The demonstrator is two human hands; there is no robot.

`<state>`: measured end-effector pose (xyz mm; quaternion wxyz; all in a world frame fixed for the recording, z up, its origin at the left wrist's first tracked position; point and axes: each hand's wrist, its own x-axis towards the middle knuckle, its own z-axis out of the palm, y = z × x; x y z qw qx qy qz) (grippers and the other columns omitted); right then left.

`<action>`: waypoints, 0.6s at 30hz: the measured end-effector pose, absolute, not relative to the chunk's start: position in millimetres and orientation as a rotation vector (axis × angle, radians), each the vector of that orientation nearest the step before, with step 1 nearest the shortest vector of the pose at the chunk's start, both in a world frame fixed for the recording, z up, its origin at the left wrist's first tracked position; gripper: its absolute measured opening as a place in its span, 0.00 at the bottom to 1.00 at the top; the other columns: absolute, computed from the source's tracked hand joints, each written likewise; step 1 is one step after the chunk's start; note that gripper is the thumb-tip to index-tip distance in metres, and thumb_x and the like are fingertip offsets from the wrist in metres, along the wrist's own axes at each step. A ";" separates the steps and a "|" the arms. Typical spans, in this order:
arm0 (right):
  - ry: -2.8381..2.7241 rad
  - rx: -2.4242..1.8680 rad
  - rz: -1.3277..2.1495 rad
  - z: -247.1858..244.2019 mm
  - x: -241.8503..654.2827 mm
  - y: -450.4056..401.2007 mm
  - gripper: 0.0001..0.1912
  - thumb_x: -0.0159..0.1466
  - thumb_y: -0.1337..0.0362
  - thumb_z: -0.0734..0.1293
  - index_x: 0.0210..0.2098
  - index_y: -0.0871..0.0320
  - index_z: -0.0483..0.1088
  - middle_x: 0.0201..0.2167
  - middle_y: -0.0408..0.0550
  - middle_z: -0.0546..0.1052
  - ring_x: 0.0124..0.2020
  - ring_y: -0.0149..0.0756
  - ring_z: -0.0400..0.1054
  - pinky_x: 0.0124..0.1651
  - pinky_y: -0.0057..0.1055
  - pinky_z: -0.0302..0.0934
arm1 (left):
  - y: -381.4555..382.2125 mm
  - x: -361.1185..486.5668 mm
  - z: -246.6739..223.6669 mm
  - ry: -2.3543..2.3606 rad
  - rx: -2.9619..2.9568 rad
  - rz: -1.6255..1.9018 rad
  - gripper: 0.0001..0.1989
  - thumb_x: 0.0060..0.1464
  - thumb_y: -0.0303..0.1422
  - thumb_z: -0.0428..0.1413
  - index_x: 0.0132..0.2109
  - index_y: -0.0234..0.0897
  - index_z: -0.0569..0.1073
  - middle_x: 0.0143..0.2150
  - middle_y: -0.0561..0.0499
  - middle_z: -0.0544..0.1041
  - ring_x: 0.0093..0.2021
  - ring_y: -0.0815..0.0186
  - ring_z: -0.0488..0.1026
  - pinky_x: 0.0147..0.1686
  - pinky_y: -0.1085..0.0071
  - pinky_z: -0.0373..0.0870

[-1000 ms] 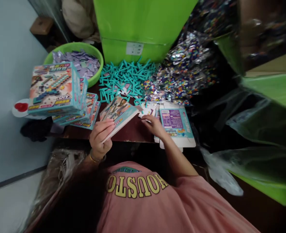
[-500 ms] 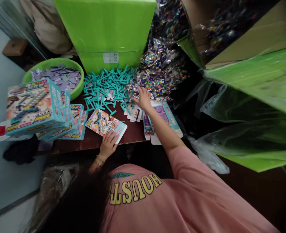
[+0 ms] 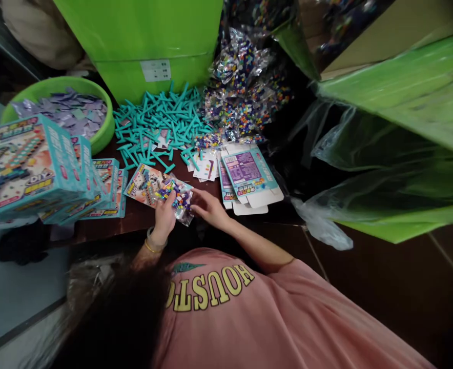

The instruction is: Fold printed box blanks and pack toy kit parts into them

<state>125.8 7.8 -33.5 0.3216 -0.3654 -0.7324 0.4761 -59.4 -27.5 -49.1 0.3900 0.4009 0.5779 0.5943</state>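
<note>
Pieces in many colours fill the small, clear plastic bag point(image 3: 181, 199) that I am watching through the head camera, out at the far end of my link. The left hand point(image 3: 165, 218) has its thumb laid across the bag's near left part and seems closed on it; its fingers are mostly hidden, so I can't tell how tight the hold is. The right hand point(image 3: 210, 208) is at the bag's right edge, partly open, thumb and fingers a little apart, and I can't tell whether it pinches the film.

The bag is over the right part of a flat, orange-and-turquoise printed carton point(image 3: 144, 187) on the dark red-brown table point(image 3: 134, 221); I can't make out whether they touch. Beyond the carton is a pile of turquoise, T-shaped plastic parts point(image 3: 161, 125), and to the right are two flattened, purple-and-turquoise cartons point(image 3: 249, 174), overlapping.

I judge the step in hand to be handling the filled bag between both hands. From here, any move calls for a sure grip on slippery film, keeping the loose contents gathered.
</note>
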 end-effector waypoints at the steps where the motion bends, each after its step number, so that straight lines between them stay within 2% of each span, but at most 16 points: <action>1: -1.925 -1.010 1.195 -37.8 138.6 8.5 0.20 0.70 0.56 0.68 0.60 0.49 0.74 0.50 0.52 0.81 0.48 0.44 0.77 0.55 0.43 0.72 | -27.2 -50.8 -45.6 1.438 0.855 1.501 0.22 0.66 0.48 0.57 0.56 0.34 0.73 0.51 0.42 0.82 0.49 0.61 0.82 0.49 0.63 0.78; 4: -1.934 -1.130 1.070 -39.6 176.0 37.6 0.13 0.70 0.58 0.66 0.50 0.50 0.79 0.49 0.52 0.83 0.50 0.47 0.78 0.57 0.46 0.71 | -37.9 -18.9 -29.7 1.159 0.451 1.188 0.23 0.49 0.41 0.72 0.47 0.34 0.77 0.40 0.47 0.83 0.40 0.61 0.82 0.45 0.63 0.79; 6: -1.952 -1.185 1.038 -34.7 189.3 66.2 0.13 0.70 0.58 0.66 0.49 0.52 0.80 0.47 0.51 0.84 0.47 0.46 0.78 0.54 0.45 0.72 | -46.8 -0.8 -19.4 1.008 0.349 0.971 0.23 0.42 0.36 0.75 0.44 0.33 0.78 0.36 0.48 0.83 0.36 0.60 0.82 0.42 0.64 0.80; 11: -2.130 -1.353 0.899 -26.3 164.3 127.2 0.14 0.71 0.60 0.65 0.49 0.57 0.80 0.47 0.54 0.83 0.45 0.44 0.78 0.52 0.40 0.70 | -53.5 7.5 -7.8 1.015 0.131 1.135 0.18 0.49 0.35 0.72 0.44 0.34 0.77 0.35 0.49 0.83 0.33 0.63 0.82 0.39 0.68 0.80; 13: -2.287 -1.425 0.838 -28.3 138.3 141.1 0.14 0.72 0.60 0.64 0.49 0.57 0.80 0.48 0.54 0.83 0.47 0.44 0.77 0.54 0.39 0.68 | -53.6 3.0 -6.8 0.994 0.130 1.083 0.17 0.50 0.32 0.72 0.44 0.33 0.77 0.35 0.49 0.83 0.32 0.64 0.81 0.37 0.70 0.80; 15: -2.418 -1.485 0.765 -31.8 110.5 147.9 0.16 0.72 0.59 0.64 0.53 0.58 0.78 0.52 0.57 0.81 0.53 0.47 0.74 0.57 0.39 0.66 | -52.6 -2.1 -6.5 1.005 0.101 1.096 0.14 0.49 0.29 0.71 0.42 0.33 0.77 0.34 0.51 0.83 0.31 0.65 0.81 0.36 0.72 0.79; 18: -2.459 -1.575 0.719 -34.8 78.3 152.1 0.20 0.73 0.64 0.61 0.62 0.63 0.70 0.60 0.66 0.75 0.60 0.52 0.69 0.60 0.43 0.64 | -47.7 -13.3 -7.1 1.024 0.040 1.223 0.12 0.53 0.27 0.68 0.43 0.35 0.77 0.37 0.51 0.84 0.33 0.66 0.82 0.42 0.69 0.81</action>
